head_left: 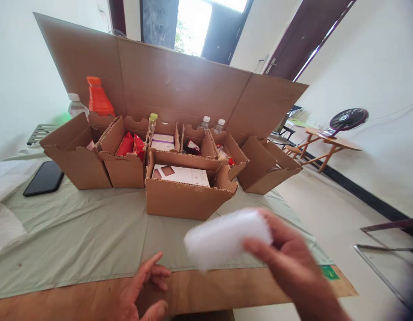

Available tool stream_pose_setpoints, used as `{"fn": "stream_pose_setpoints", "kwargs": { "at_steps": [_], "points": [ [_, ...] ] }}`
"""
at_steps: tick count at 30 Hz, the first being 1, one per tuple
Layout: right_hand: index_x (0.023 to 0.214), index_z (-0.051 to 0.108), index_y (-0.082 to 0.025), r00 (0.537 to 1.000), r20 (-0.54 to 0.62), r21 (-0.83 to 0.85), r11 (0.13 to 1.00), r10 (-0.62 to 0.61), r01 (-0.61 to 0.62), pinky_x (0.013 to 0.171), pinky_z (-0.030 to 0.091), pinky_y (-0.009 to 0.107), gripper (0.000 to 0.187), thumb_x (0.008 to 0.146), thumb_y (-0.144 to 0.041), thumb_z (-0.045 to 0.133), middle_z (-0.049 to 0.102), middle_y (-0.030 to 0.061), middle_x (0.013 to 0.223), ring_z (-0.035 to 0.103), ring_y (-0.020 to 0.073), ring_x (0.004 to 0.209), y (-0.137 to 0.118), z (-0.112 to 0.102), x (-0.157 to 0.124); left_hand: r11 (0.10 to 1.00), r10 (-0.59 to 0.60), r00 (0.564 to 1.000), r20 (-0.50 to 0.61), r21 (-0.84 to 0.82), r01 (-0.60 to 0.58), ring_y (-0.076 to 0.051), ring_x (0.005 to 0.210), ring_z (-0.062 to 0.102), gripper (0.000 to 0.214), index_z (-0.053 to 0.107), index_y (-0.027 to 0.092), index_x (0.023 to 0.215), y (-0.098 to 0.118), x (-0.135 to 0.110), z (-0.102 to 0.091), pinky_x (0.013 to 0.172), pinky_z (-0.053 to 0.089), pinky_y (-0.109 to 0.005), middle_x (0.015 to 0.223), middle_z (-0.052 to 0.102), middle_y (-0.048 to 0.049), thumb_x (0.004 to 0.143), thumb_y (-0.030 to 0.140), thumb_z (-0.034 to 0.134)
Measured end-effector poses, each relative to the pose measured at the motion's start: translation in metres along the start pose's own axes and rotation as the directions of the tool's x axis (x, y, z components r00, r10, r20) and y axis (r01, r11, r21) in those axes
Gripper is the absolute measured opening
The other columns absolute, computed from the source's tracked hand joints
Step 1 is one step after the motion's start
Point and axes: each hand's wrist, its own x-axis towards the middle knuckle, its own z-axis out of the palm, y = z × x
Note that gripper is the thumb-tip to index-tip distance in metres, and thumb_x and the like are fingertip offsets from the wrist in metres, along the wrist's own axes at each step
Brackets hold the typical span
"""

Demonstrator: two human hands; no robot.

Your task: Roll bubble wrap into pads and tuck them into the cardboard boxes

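I am working bare-handed here: my left hand (144,290) is showing only its fingers and thumb at the lower edge. My right hand (286,261) is showing blurred, with bare wrist and forearm behind it.

White packet (226,238), brown cardboard boxes (186,196), pale green cloth (86,223), orange bottle (99,99), black phone (44,178).

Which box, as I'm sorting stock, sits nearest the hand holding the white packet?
The front cardboard box with the flat white carton, beyond the right hand; others stand behind.
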Motion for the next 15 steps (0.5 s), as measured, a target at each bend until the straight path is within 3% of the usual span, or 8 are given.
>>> {"fn": "stream_pose_setpoints", "kwargs": {
  "at_steps": [2, 3, 6, 8, 9, 11, 13, 15],
  "points": [
    [0.107, 0.070, -0.028, 0.970, -0.225, 0.003, 0.995, -0.093, 0.096, 0.070, 0.054, 0.029, 0.032, 0.082, -0.046, 0.077, 0.072, 0.0014, 0.092, 0.065, 0.0189, 0.080, -0.015, -0.021, 0.031, 0.993, 0.078, 0.991, -0.107, 0.099, -0.068, -0.019, 0.083, 0.075, 0.046, 0.062, 0.031, 0.134, -0.005, 0.003, 0.000, 0.081, 0.062, -0.029, 0.102, 0.076, -0.0061, 0.094, 0.054, 0.060],
    [0.105, 0.070, -0.027, 0.950, -0.283, -0.010, 0.991, -0.131, 0.134, 0.071, 0.054, 0.029, 0.033, 0.079, -0.047, 0.078, 0.072, 0.0015, 0.093, 0.065, 0.0192, 0.081, -0.020, -0.029, 0.050, 0.985, 0.124, 0.983, -0.133, 0.139, -0.106, -0.018, 0.083, 0.075, 0.040, 0.064, 0.030, 0.130, -0.007, 0.004, 0.000, 0.080, 0.062, -0.027, 0.100, 0.076, -0.0054, 0.096, 0.049, 0.060],
    [0.096, 0.069, -0.022, 0.964, -0.246, -0.103, 0.992, -0.102, 0.079, 0.063, 0.050, 0.030, 0.039, 0.074, -0.054, 0.075, 0.070, 0.0033, 0.088, 0.062, 0.0193, 0.074, -0.020, -0.042, 0.101, 0.931, 0.314, 0.945, -0.086, 0.225, -0.289, -0.016, 0.081, 0.075, 0.028, 0.065, 0.028, 0.124, -0.011, 0.010, -0.001, 0.075, 0.062, -0.023, 0.094, 0.076, -0.0043, 0.099, 0.036, 0.057],
    [0.092, 0.068, -0.019, 0.978, -0.206, -0.351, 0.936, -0.040, -0.036, 0.062, 0.048, 0.031, 0.039, 0.073, -0.053, 0.070, 0.070, 0.0052, 0.084, 0.062, 0.0205, 0.071, -0.017, -0.042, 0.123, 0.865, 0.433, 0.901, 0.021, 0.272, -0.422, -0.015, 0.080, 0.075, 0.027, 0.065, 0.027, 0.124, -0.012, 0.016, -0.005, 0.073, 0.062, -0.021, 0.092, 0.077, -0.0036, 0.098, 0.024, 0.057],
    [0.093, 0.068, -0.018, 0.975, -0.217, -0.529, 0.844, -0.036, -0.087, 0.065, 0.048, 0.033, 0.037, 0.075, -0.050, 0.068, 0.070, 0.0064, 0.083, 0.064, 0.0224, 0.073, -0.016, -0.040, 0.129, 0.832, 0.478, 0.876, 0.068, 0.285, -0.476, -0.014, 0.079, 0.075, 0.030, 0.064, 0.026, 0.124, -0.012, 0.019, -0.007, 0.072, 0.061, -0.020, 0.091, 0.077, -0.0034, 0.096, 0.018, 0.057],
    [0.099, 0.069, -0.017, 0.964, -0.251, -0.837, 0.521, -0.091, -0.168, 0.073, 0.047, 0.037, 0.033, 0.080, -0.043, 0.064, 0.073, 0.0099, 0.085, 0.068, 0.0283, 0.082, -0.019, -0.033, 0.132, 0.788, 0.532, 0.838, 0.124, 0.289, -0.543, -0.014, 0.077, 0.075, 0.037, 0.063, 0.024, 0.125, -0.011, 0.023, -0.012, 0.070, 0.061, -0.018, 0.090, 0.077, -0.0034, 0.091, 0.009, 0.057],
    [0.108, 0.068, -0.016, 0.965, -0.227, -0.958, 0.206, -0.131, -0.197, 0.081, 0.046, 0.040, 0.033, 0.085, -0.039, 0.061, 0.075, 0.0144, 0.093, 0.070, 0.0337, 0.093, -0.025, -0.020, 0.129, 0.777, 0.547, 0.826, 0.138, 0.283, -0.562, -0.014, 0.077, 0.076, 0.040, 0.062, 0.022, 0.125, -0.011, 0.026, -0.015, 0.070, 0.061, -0.018, 0.090, 0.077, -0.0035, 0.089, 0.005, 0.057],
    [0.120, 0.064, -0.015, 0.982, -0.171, -0.983, 0.075, -0.076, -0.166, 0.085, 0.045, 0.041, 0.037, 0.089, -0.035, 0.057, 0.076, 0.0167, 0.101, 0.070, 0.0353, 0.101, -0.031, -0.007, 0.129, 0.784, 0.538, 0.831, 0.139, 0.278, -0.554, -0.014, 0.077, 0.076, 0.039, 0.063, 0.022, 0.123, -0.010, 0.026, -0.013, 0.070, 0.061, -0.019, 0.089, 0.077, -0.0034, 0.089, 0.005, 0.058]
  ]
}}
